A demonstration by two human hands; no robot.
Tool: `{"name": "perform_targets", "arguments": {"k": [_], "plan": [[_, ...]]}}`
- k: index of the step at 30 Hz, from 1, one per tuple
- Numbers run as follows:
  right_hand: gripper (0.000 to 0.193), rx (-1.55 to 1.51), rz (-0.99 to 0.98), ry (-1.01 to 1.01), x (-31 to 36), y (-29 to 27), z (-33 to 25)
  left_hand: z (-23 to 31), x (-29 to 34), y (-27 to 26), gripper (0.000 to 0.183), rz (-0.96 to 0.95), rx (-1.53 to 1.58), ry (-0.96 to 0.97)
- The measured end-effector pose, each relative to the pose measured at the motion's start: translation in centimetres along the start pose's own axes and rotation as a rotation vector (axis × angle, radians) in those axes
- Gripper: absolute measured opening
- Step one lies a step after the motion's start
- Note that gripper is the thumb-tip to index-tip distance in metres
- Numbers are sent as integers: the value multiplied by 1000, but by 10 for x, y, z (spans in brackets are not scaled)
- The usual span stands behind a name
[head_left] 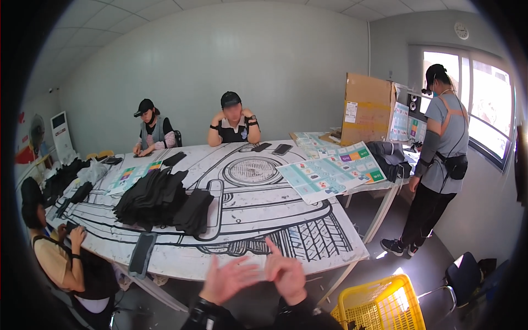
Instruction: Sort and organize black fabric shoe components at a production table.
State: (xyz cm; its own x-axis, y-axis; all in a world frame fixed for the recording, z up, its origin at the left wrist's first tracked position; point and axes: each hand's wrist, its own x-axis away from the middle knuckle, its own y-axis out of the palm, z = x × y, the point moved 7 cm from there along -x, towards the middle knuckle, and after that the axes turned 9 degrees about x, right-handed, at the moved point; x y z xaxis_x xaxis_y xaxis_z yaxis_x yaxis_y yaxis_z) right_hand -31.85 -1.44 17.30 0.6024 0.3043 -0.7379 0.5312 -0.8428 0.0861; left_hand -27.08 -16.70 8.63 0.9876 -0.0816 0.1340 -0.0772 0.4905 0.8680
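Observation:
Both hands are raised in the air just in front of the table's near edge. My left hand (231, 279) is open, its fingers spread toward the right and a little blurred; nothing is in it. My right hand (285, 275) has its index finger stretched up and apart, the other fingers partly bent; I see nothing held in it. A gap separates the two hands. Beyond them lies the white table (181, 261) with black line drawings. A big heap of black cloth pieces (159, 198) rests on it, and a flat dark grey-black piece (143, 254) hangs over the near edge.
A yellow plastic basket (379, 300) stands on the floor at the right, near a dark chair (467, 275). Printed sheets (335, 170) and a cardboard box (367, 110) sit at the far right. Two people sit beyond the table, one at its left; another person (448, 126) stands right.

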Motion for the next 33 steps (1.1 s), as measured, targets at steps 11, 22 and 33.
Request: {"name": "perform_targets", "arguments": {"k": [11, 22, 33], "plan": [[56, 210, -165, 13, 12, 35, 6, -62, -16, 9, 47, -268, -99, 22], [34, 633, -65, 403, 25, -76, 103, 117, -20, -86, 30, 399, -1232, 588], [35, 337, 90, 631, 38, -94, 126, 120, -10, -93, 31, 451, -1152, 678]]}}
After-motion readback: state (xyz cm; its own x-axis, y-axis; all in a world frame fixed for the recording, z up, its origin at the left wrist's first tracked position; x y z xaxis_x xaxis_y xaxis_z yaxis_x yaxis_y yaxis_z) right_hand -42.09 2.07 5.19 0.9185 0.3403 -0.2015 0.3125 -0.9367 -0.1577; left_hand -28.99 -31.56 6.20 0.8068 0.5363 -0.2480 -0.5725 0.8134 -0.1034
